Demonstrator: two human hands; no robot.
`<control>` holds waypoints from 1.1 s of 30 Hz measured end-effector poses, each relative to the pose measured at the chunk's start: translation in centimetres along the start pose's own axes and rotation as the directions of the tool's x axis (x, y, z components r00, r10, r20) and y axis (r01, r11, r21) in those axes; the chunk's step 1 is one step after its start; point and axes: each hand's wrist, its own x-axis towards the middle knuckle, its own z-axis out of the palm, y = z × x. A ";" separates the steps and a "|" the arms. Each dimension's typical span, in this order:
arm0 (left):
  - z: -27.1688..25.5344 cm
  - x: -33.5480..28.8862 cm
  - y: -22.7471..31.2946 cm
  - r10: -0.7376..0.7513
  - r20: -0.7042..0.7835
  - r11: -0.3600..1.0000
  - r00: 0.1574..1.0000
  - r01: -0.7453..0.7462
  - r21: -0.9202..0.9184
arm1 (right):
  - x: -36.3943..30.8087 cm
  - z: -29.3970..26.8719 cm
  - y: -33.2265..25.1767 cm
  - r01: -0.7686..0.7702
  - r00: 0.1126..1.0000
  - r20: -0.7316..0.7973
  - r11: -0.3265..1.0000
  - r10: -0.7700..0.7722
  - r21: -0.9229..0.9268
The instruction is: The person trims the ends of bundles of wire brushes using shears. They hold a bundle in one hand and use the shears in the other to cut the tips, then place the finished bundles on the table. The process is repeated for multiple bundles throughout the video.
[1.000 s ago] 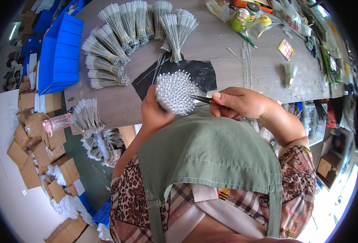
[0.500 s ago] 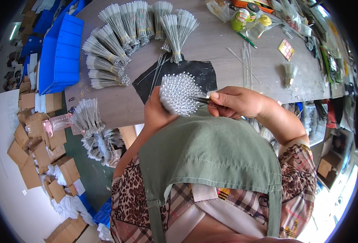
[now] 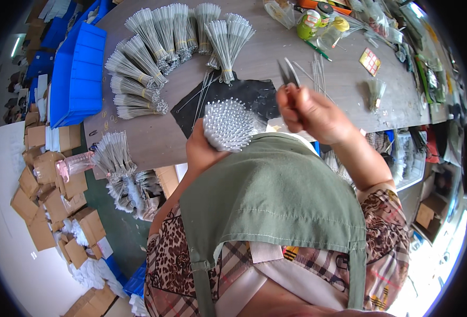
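Note:
My left hand (image 3: 201, 145) is wrapped round a bundle of thin wire brushes (image 3: 227, 124), its many white tips turned up toward me. To the right of the bundle, my right hand (image 3: 315, 111) is raised with a pair of dark metal tweezers (image 3: 288, 73) pinched in its fingers. The two prongs point away from me and stand apart, with nothing visible between them. A black mat (image 3: 265, 95) lies on the table beyond the bundle, with a few loose wires (image 3: 204, 95) across its left part.
Several banded brush bundles (image 3: 143, 58) form an arc on the table (image 3: 275, 47). A blue bin (image 3: 80, 74) stands at the left edge. At the far right are a green bottle (image 3: 308, 24), a clear jar (image 3: 333, 33), a green pen (image 3: 318, 51) and a small bundle (image 3: 375, 94).
My right hand has lifted the tweezers away from the bundle, up and to the right, turning the prongs away from me. My left hand keeps the bundle, shifted slightly.

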 end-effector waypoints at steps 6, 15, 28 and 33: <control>-0.2 -0.2 1.7 0.041 -0.050 0.979 0.998 -0.030 0.202 | 2.0 2.5 1.6 0.196 0.967 -0.018 0.785 -0.255 -0.588; -0.6 -0.1 0.5 0.063 -0.053 0.913 0.997 -0.036 0.407 | 2.6 2.3 1.5 0.424 0.859 0.219 0.404 -0.463 -0.810; 0.2 0.8 0.5 -0.194 0.200 0.972 0.960 0.161 0.170 | 3.3 2.2 1.7 0.450 0.872 0.248 0.491 -0.423 -0.746; 0.0 0.9 0.1 -0.120 0.209 0.992 0.971 0.111 0.055 | 3.4 0.1 -0.5 0.390 0.802 -0.179 0.727 -0.570 -0.565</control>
